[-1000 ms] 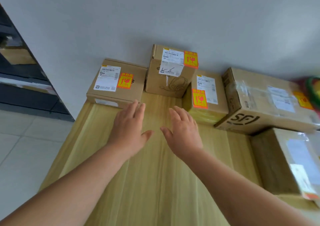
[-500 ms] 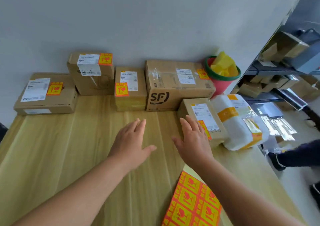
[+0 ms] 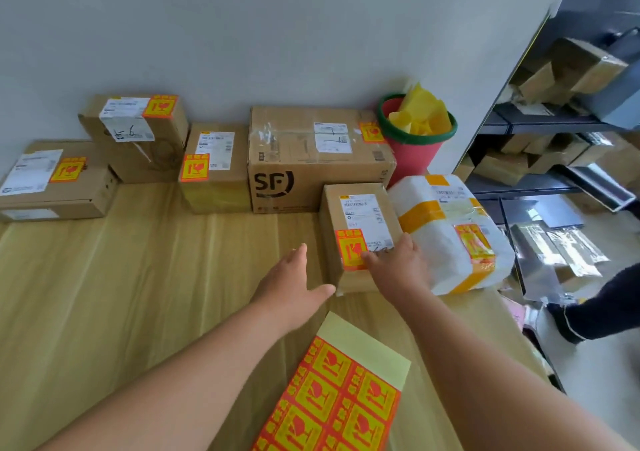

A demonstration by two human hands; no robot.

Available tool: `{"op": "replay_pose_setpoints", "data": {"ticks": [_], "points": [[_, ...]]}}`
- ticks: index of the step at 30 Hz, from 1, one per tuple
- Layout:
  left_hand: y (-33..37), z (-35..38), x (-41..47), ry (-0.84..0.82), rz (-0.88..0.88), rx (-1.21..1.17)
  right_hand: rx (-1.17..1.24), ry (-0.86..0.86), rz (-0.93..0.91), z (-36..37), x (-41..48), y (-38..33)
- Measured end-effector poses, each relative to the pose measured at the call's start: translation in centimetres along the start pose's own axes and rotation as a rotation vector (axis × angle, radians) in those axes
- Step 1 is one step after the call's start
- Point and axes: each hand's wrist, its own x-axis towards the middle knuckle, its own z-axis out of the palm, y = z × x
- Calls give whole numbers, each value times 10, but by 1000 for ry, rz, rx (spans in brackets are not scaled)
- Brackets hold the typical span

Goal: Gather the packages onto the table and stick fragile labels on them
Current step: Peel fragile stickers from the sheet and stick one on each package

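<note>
Several packages stand along the wall on the wooden table (image 3: 138,277), each with an orange-yellow fragile label: a flat box (image 3: 52,187), a taller box (image 3: 138,145), a small box (image 3: 216,177), a big SF box (image 3: 311,163) and a white wrapped parcel (image 3: 446,232). In front of the SF box lies a narrow brown box (image 3: 360,208) with a label at its near end. My right hand (image 3: 398,267) rests its fingers on that near end, over the label. My left hand (image 3: 294,277) is open beside the box, thumb at its near left corner. A sheet of fragile labels (image 3: 332,402) lies near me.
A red bucket with a green rim (image 3: 412,152) holding yellow backing paper stands by the wall behind the white parcel. Dark shelves with more cartons (image 3: 554,139) are to the right. Another person's leg and shoe (image 3: 606,301) are on the floor by the table's right edge.
My view swung from the left packages to the right end of the table. Both hands moved right and forward; the right one now touches the narrow brown box, the left is beside it.
</note>
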Motion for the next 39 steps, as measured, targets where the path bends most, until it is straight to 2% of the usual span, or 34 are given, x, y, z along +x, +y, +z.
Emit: {"op": "replay_pose_setpoints", "data": {"ticks": [4,7,10,17,25,31,39], "points": [[4,13,19,-58,-94,-201,90,-68,-9,11,-10,2],[-3,12,21,-37,-112,-308,207,-147,42,21,-24,-2],[-20,2,4,68,-102,-306,239,-190,24,27,-42,-11],[-96,-34,-60,377,-235,-336,288,-348,-112,63,-117,-68],[-194,-114,-91,561,-340,-308,279,-499,-270,121,-167,-170],[-241,-159,-59,543,-333,-297,169,-489,-310,157,-153,-233],[-262,-191,17,480,-283,-253,126,-428,-333,183,-100,-277]]}}
